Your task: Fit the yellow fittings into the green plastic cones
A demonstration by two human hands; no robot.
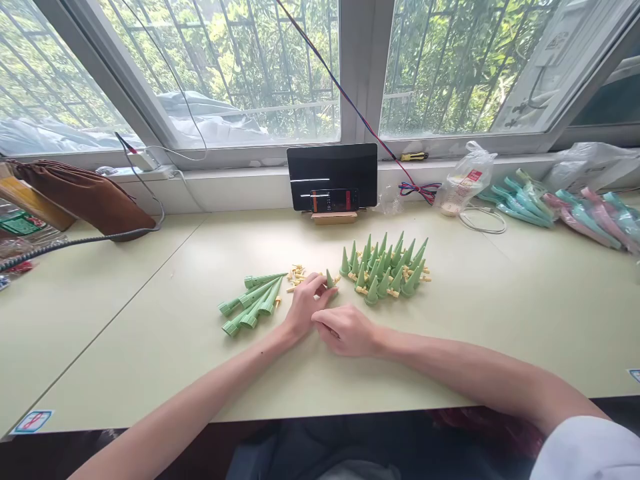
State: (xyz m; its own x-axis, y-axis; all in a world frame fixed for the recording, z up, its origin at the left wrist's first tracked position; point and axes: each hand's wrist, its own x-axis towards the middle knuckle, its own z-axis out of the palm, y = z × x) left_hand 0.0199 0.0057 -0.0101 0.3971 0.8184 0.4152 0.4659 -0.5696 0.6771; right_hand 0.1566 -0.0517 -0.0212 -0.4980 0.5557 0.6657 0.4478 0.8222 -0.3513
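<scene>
My left hand [303, 303] rests on the pale green table [150, 313], its fingertips pinched on a small green cone [329, 279] that stands upright. My right hand [345, 330] lies just below it, knuckles up, fingers curled under; anything inside them is hidden. A cluster of several upright green cones [385, 270] with small tan pieces at their bases stands to the right. Left of my hands lie several long green tubes [253, 303] fanned out on their sides. A little heap of tan pegs [297, 275] sits between the tubes and the held cone.
A dark tablet [332, 175] with a phone [334, 199] on a wooden stand leans against the window sill. A brown pouch [85, 193] and cables lie far left. Plastic bags [467, 177] and packs of teal and pink items [565, 207] fill the far right.
</scene>
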